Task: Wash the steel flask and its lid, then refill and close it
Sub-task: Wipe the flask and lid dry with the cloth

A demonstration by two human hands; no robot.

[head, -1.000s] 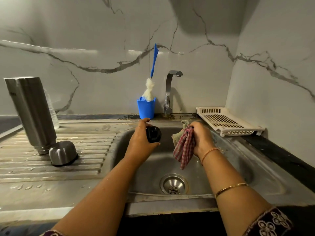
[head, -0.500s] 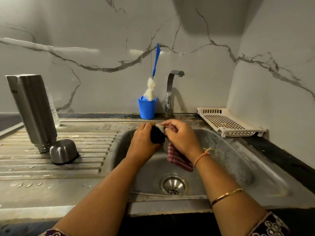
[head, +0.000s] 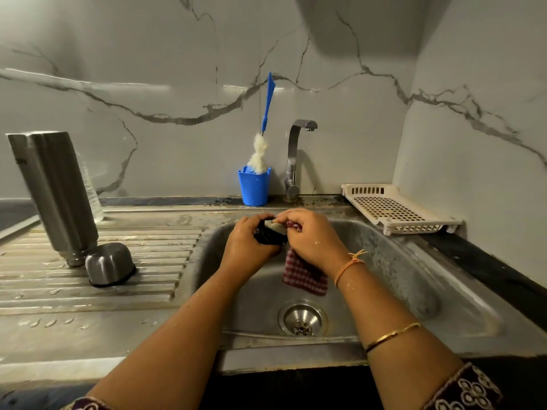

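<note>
The steel flask (head: 56,190) stands upside down and tilted on the ribbed drainboard at the left. Its steel cup cap (head: 109,264) lies mouth down right beside it. Over the sink basin (head: 384,261), my left hand (head: 245,247) grips a small black lid (head: 268,236). My right hand (head: 313,239) presses a red checked cloth (head: 305,275) against the lid's top; the cloth's loose end hangs down into the basin. My fingers hide most of the lid.
A steel tap (head: 297,155) stands behind the basin, no water running. A blue cup (head: 254,186) holding a bottle brush (head: 265,125) sits left of it. A white perforated tray (head: 393,208) rests at the right. The drain (head: 302,318) is below my hands.
My hands were apart one second ago, the cloth hanging from the right one. They have come together and the cloth now presses on the lid.
</note>
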